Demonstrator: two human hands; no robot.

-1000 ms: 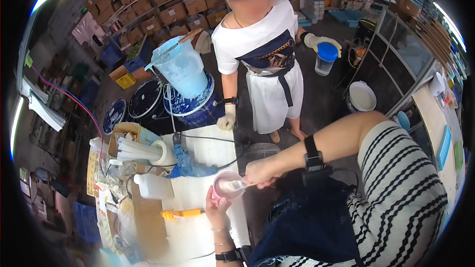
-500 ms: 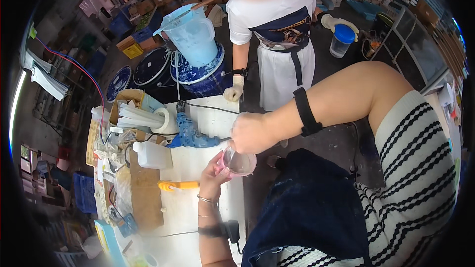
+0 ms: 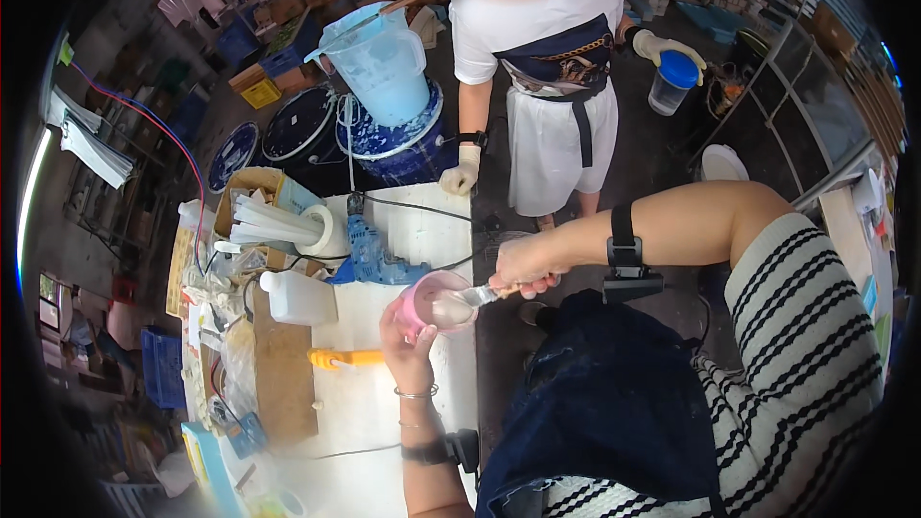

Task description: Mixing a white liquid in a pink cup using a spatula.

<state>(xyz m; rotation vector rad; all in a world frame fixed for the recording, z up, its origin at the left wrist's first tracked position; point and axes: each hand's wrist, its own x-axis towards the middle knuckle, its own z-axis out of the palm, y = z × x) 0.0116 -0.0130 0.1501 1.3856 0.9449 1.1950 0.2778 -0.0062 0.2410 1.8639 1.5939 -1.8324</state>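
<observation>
My left hand [image 3: 405,338] is wrapped round a pink bowl [image 3: 415,305], which is tilted so its mouth faces right over the white table's edge. Whitish, creamy stuff lies inside it. Closed round the brownish handle of a spatula [image 3: 485,294], my right hand [image 3: 526,264] holds the tool level from the right. Its pale, coated end reaches into the bowl's mouth; the blade's exact shape is hidden by the coating. Just beyond the bowl lies a blue power drill [image 3: 376,254]. A yellow-orange tool [image 3: 350,358] rests left of my left wrist.
On the white table [image 3: 374,412] stand a white plastic jug [image 3: 295,298] and a box of white strips [image 3: 273,221]. Beyond are blue drums [image 3: 398,149] with a light-blue bucket [image 3: 379,67]. Across stands a person [image 3: 556,115] in gloves, holding a blue-lidded tub [image 3: 672,84].
My right hand has moved right and down, and the spatula has swung from steep to nearly level. The bowl has tipped, its mouth now facing right.
</observation>
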